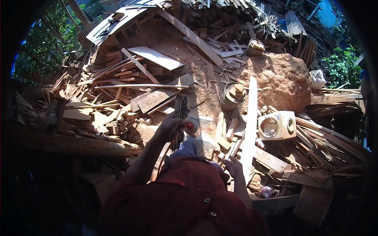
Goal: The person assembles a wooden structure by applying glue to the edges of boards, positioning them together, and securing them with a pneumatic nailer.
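Amid wood scraps, left hand (170, 126) closed around dark power tool (180, 118), right hand (234, 166) gripping long pale plank (250, 126).

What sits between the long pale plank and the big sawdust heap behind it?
In the head view, a round bucket filled with wood offcuts stands between the pale plank and the sawdust heap, with loose wood scraps lying around it.

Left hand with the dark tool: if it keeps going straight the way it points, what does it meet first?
The left hand holds a long dark tool pointing up-picture. Straight on, it would likely meet first the flat grey board in the scrap wood pile, though depth is unclear from this single view.
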Demonstrator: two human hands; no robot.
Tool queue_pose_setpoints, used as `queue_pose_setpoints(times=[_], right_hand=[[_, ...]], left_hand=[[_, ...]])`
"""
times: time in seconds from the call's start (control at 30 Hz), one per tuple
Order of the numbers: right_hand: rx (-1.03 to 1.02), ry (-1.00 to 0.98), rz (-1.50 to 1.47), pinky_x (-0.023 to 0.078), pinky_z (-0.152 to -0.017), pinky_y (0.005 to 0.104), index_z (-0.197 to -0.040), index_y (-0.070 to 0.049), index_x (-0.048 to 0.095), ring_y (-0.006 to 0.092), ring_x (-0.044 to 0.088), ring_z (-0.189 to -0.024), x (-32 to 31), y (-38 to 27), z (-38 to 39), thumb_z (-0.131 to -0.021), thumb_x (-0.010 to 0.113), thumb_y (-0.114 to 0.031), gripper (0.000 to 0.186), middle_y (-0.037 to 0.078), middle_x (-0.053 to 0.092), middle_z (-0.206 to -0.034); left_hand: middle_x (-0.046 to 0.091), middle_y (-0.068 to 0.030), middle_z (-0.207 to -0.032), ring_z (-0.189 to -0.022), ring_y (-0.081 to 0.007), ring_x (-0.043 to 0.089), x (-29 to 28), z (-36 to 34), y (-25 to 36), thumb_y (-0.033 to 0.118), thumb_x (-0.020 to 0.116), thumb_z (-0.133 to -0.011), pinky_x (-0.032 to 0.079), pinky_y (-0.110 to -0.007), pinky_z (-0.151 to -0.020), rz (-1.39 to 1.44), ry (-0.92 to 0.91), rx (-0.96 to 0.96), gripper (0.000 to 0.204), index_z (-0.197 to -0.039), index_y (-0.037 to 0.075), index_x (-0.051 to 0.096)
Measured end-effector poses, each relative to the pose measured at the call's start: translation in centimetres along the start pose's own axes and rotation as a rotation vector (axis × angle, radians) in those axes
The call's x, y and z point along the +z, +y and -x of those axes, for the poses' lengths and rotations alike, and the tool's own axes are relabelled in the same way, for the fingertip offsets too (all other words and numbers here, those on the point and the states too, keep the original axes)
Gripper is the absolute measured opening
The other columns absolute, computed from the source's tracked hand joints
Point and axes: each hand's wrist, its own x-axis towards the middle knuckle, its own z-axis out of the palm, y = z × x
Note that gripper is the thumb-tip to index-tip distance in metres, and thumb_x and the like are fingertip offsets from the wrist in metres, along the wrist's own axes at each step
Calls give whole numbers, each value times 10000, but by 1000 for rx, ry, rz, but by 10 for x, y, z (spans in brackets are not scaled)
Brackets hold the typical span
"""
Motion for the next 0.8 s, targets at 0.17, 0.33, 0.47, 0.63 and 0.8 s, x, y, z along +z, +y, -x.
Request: queue_pose_setpoints(times=[0.17,0.33,0.47,0.63,0.8], right_hand=[[102,-254,107,568,-891,417,-1479,-86,328,368,639,-1086,192,-75,-84,-1020,458,-543,661,317,554,-1286],[185,-376,97,424,-1064,598,-1427,-148,451,418,532,-1280,319,-130,-141,-1007,354,-635,651,238,534,-1374],[219,-386,-75,515,-994,511,-1312,-150,550,281,627,-1157,352,-179,-224,-1017,402,-517,493,136,627,-1242],[-707,-546,897,607,-774,376,-1208,-85,589,254,682,-943,323,-245,-412,-934,601,-272,332,82,653,-1090],[165,-597,-165,524,-896,538,-1272,-75,570,333,640,-1041,397,-320,-463,-929,549,-391,467,153,645,-1164]], left_hand=[[585,-71,-711,-513,-132,562,8,-141,4,78,628,-753,453,-290,-446,-234,-113,-11,319,-1051,-8,550],[622,-102,-843,-716,-176,641,26,-255,-28,113,701,-758,533,-338,-640,-380,-117,42,409,-1116,-20,554],[641,-135,-883,-778,-195,654,35,-326,9,135,706,-786,533,-356,-683,-620,-210,55,381,-1107,-9,557],[632,-118,-825,-687,-185,642,50,-455,8,145,677,-754,521,-350,-633,-501,-269,54,414,-1117,4,536],[624,-83,-734,-592,-161,610,21,-561,24,132,668,-747,491,-329,-534,-366,-227,-18,374,-1077,-2,556]])
